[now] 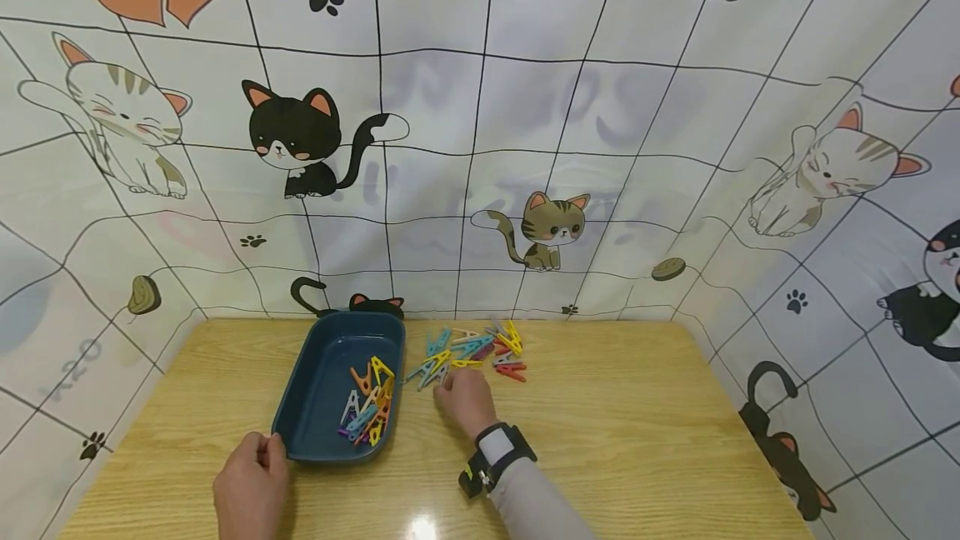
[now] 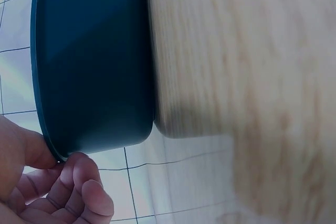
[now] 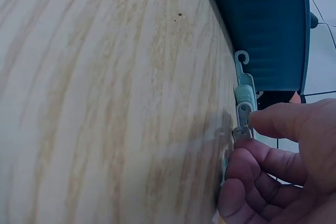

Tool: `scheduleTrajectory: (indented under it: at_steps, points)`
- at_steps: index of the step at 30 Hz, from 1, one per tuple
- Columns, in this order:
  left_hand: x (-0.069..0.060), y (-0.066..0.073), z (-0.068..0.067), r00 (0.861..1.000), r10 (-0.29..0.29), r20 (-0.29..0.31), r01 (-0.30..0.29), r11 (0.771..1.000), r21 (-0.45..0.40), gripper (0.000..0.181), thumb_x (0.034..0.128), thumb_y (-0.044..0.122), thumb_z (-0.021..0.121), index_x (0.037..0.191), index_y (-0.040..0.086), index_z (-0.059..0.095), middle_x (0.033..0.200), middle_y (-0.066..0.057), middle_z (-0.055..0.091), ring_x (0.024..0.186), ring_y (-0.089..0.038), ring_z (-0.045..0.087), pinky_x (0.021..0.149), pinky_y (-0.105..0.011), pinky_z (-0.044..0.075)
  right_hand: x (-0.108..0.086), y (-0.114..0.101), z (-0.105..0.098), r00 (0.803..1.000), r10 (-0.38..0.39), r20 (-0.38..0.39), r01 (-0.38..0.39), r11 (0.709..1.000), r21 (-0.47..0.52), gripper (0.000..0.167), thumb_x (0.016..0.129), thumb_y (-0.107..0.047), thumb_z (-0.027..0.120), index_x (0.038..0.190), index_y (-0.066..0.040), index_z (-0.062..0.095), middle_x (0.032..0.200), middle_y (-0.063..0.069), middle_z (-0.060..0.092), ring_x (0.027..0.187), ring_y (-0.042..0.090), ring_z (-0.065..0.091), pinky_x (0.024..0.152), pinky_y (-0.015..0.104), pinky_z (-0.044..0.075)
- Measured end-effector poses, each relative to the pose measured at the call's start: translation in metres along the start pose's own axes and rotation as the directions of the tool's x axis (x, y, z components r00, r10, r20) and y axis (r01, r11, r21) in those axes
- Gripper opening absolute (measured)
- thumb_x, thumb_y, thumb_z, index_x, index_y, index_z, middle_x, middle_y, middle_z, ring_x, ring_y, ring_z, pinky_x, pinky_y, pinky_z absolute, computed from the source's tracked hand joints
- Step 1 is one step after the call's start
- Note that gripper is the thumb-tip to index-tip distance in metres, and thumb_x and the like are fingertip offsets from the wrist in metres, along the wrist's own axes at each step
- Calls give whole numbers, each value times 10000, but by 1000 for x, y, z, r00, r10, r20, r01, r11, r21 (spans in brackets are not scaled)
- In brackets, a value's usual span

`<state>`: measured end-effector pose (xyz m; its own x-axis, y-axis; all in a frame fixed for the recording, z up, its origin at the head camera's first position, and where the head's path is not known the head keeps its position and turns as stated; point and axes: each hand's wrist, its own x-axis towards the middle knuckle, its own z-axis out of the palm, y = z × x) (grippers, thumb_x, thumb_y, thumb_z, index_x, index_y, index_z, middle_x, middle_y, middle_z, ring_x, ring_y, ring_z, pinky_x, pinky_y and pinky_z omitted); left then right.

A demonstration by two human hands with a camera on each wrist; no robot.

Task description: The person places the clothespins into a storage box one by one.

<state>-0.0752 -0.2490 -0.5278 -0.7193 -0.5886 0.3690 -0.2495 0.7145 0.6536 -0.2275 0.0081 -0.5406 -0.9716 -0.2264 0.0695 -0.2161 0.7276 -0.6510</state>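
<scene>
A dark blue plastic tray (image 1: pixel 318 394) stands on the left of the table with several coloured clothespins (image 1: pixel 363 419) heaped at its right side. My left hand (image 1: pixel 251 486) pinches the tray's near left corner; in the left wrist view the thumb and a finger meet at its rim (image 2: pixel 62 157). Right of the tray lies a loose pile of clothespins (image 1: pixel 472 346) in yellow, blue, red and grey. My right hand (image 1: pixel 467 400) is at the pile's near edge. Close up, its thumb and forefinger pinch a grey clothespin (image 3: pixel 242 130); a pale green hooked clip (image 3: pixel 244 90) lies just beyond.
The wooden table (image 1: pixel 615 432) backs onto a hanging cloth (image 1: pixel 442 190) printed with cats and grid lines. Cloth also hangs along the left and right sides. A strapped device (image 1: pixel 497 450) sits on the right wrist.
</scene>
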Motion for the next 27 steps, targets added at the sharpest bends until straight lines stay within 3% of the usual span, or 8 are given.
scheduleTrajectory:
  at_steps: [9, 27]
  points:
    - [0, 0, 0, 1000, 8, -7, -8, 1000, -2, 262, 941, 22, 630, 697, 57, 542, 600, -40, 528, 512, -164, 466, 507, -346, 360, 0, -1, 2, 1000, 12, 5, -11, 999, -40, 390, 890, -138, 764, 551, -122, 572, 536, -88, 405, 524, 82, 380, 511, 233, 272]
    - [0, 1, -1, 999, -31, 19, 31, 999, 10, 247, 948, 35, 625, 713, 46, 548, 612, -54, 528, 524, -176, 463, 518, -347, 358, -1, -3, -1, 997, 80, 16, -80, 997, -23, 430, 870, -53, 694, 520, -148, 462, 494, -88, 329, 484, 89, 338, 478, 248, 249]
